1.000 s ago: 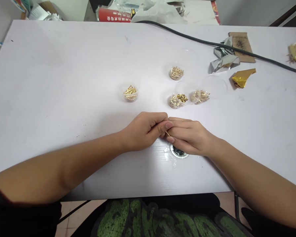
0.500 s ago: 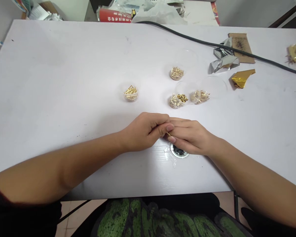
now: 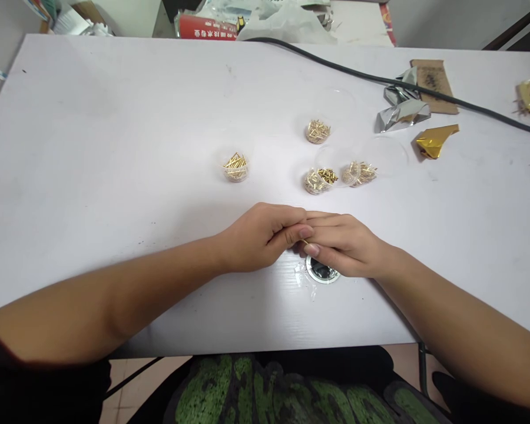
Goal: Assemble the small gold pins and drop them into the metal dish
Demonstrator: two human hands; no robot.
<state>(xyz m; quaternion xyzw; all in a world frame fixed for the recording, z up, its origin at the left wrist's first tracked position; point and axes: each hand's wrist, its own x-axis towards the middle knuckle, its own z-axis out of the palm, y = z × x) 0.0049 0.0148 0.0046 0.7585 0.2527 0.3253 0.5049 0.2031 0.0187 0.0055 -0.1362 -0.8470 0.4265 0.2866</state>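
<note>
The left hand point(image 3: 265, 238) has edged a little toward the right hand point(image 3: 348, 244), thumb nearer to thumb, and less of the slim gold pin point(image 3: 304, 241) shows between them. Both sets of fingers look pinched on that pin, its ends hidden under the thumbs. From where I stand, a slip seems the likeliest trouble: so thin and smooth a piece could shoot out if squeezed unevenly, skitter over the black, metal-rimmed disc point(image 3: 322, 271) just below, or bend if the two grips twist against each other.
</note>
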